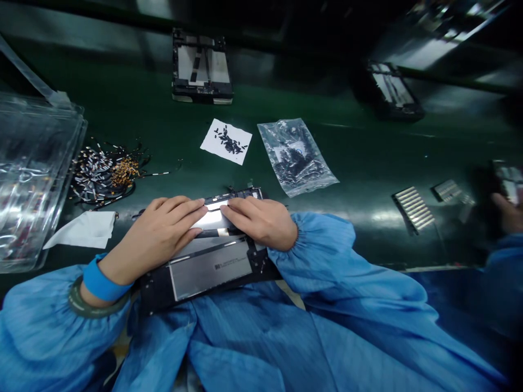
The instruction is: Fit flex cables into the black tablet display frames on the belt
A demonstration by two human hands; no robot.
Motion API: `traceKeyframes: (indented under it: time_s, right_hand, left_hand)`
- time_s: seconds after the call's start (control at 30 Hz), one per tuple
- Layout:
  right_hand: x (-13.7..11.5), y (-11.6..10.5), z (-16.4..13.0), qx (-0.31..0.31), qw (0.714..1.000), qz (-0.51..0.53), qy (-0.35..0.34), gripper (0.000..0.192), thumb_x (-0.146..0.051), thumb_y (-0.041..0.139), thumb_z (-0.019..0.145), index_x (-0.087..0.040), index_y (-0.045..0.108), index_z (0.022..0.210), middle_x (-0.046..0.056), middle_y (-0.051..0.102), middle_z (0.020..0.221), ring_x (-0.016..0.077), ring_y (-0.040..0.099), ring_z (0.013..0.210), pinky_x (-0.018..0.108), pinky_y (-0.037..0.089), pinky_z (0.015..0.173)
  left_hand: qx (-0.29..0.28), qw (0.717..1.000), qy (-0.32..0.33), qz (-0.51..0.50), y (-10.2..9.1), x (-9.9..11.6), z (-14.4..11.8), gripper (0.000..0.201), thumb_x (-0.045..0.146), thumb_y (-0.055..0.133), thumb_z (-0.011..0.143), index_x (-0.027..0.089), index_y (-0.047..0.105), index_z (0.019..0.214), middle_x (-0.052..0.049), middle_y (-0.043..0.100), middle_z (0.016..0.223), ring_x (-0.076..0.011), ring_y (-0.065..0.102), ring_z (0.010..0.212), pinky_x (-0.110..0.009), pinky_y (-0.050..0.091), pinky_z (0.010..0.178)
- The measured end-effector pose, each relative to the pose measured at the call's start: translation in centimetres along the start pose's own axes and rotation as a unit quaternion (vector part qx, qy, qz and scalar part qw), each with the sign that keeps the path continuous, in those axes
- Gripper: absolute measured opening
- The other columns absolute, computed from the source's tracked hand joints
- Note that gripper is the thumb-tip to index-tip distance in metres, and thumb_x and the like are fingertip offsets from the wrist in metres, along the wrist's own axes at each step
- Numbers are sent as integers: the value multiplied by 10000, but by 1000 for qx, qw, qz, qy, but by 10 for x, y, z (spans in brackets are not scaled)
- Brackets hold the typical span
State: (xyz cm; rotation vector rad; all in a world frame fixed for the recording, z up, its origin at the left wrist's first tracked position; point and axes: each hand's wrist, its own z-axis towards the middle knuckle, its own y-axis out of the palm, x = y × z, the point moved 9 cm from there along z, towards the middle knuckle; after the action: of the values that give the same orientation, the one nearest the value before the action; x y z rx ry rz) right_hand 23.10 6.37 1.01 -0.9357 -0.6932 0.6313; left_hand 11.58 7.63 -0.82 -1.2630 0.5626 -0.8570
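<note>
While flat on glossy panel (212,267) | left hand (157,237) | right hand (261,220)

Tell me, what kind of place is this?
Probably an electronics assembly line: a green belt carries open devices, small black parts lie on a paper, and both hands press on another device.

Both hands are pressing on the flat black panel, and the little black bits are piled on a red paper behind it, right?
Not quite. The paper under the little black bits is white, not red, as the head view shows. The rest holds: the left hand and right hand both press on the flat black panel.
</note>
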Motion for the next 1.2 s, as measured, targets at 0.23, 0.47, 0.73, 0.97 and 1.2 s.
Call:
traceKeyframes:
  time_s: [0.23,0.47,0.73,0.97,1.2]
  right_hand:
    - [-2,3,2,-25,1000,8,-11,279,-122,409,982,-129,667,1088,53,736,995,142,594,732,284,406,549]
    - [14,-7,-17,-43,999,2,8,295,-94,409,952,-107,666,1096,129,690,1186,170,620,812,278,470,561]
    - [59,-6,-91,-33,901,183,392,274,-324,478,954,-165,678,1056,106,717,979,216,679,909,333,550,809]
    - [41,38,-131,-164,622,513,568,424,-597,399,889,-199,509,989,-103,430,439,108,438,362,238,390,441]
    - [40,38,-124,-156,551,565,593,435,-587,523,754,-187,497,924,-104,440,505,78,406,358,225,292,410]
  left_hand:
    - [3,1000,9,12,-1,3,0,358,284,449,976,127,585,1267,-148,644,1244,-308,597,1101,-433,465,830]
    - [3,999,-2,-39,-2,-5,-3,322,283,445,981,164,597,1238,-118,631,1273,-290,593,1125,-425,469,848]
    - [-35,976,-174,-126,12,-45,12,409,488,430,945,150,642,1034,-118,632,1012,-275,597,968,-415,498,849]
    - [46,913,-358,-189,-23,-80,4,328,508,493,825,210,624,786,-47,591,744,-219,569,715,-331,420,634]
    - [30,745,-489,-452,-16,-107,-23,391,550,666,708,174,582,645,7,502,589,-104,429,524,-220,325,476]
